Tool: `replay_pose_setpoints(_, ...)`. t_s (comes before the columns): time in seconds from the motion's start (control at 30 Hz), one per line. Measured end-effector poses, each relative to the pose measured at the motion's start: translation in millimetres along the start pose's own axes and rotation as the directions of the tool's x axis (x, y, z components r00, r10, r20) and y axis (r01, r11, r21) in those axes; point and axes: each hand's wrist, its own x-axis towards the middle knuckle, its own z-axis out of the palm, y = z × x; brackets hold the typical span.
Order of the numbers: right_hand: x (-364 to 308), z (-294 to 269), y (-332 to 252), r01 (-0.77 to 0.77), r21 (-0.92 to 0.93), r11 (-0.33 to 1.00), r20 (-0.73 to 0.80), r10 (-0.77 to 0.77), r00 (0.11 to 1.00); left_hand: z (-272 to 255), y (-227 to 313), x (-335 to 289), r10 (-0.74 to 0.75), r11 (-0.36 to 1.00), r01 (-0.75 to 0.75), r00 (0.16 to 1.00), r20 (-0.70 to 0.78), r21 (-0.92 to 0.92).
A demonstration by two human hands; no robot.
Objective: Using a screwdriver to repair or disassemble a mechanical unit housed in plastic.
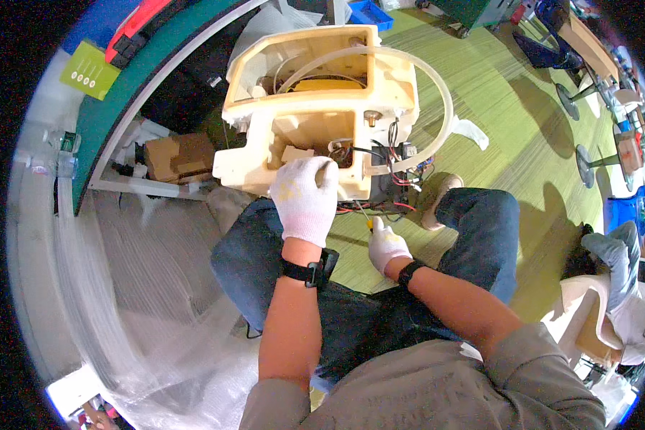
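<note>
In front of me stands a cream moulded plastic housing (254, 172) with open compartments on top. My left hand (304, 197), in a white knit glove, is closed over its near wall; the fingertips are hidden. Lower and to the right, my gloved right hand (388, 246) grips a screwdriver (370, 223) by its yellow-orange handle. The thin shaft points up toward the housing's lower edge, where its tip is hard to make out. Close by are loose red and black wires (403, 206) and a dark component block (388, 183). A clear hose (446, 100) arches from the far compartment round the right side.
A teal-topped table (97, 136) with a pale metal frame curves along the left. Under it sits a cardboard box (179, 156). Translucent plastic wrap (186, 351) covers the lower left. On the green carpet (494, 86) lies a white scrap (470, 133). Another person (627, 315) sits far right.
</note>
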Motion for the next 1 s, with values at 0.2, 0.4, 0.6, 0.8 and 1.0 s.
replay_pose_setpoints(0.2,0.5,2.7,9.5,0.031,0.004,1.000,-0.050,-0.031,0.998,1.9,8.7,2.4,0.021,1.000,-0.021,0.999,0.025,0.008)
replay_pose_setpoints(0.4,-4.5,-6.3,6.2,0.086,0.013,0.996,0.027,-0.086,0.996,-2.5,13.0,-1.1,0.114,0.983,-0.122,0.991,0.066,0.140)
replay_pose_setpoints(0.6,-6.6,-31.4,4.8,0.070,0.108,0.992,0.024,-0.073,0.997,8.3,10.2,-3.2,0.097,0.982,-0.102,0.995,0.038,0.162)
replay_pose_setpoints(0.8,-0.5,-55.5,4.6,0.152,0.170,0.974,0.110,-0.172,0.979,9.8,16.9,-7.2,0.135,0.965,-0.139,0.990,0.032,0.222)
replay_pose_setpoints(1.0,6.8,-60.8,9.4,0.225,0.255,0.940,-0.017,-0.228,0.973,20.5,14.1,-9.9,0.173,0.945,-0.175,0.984,0.029,0.276)
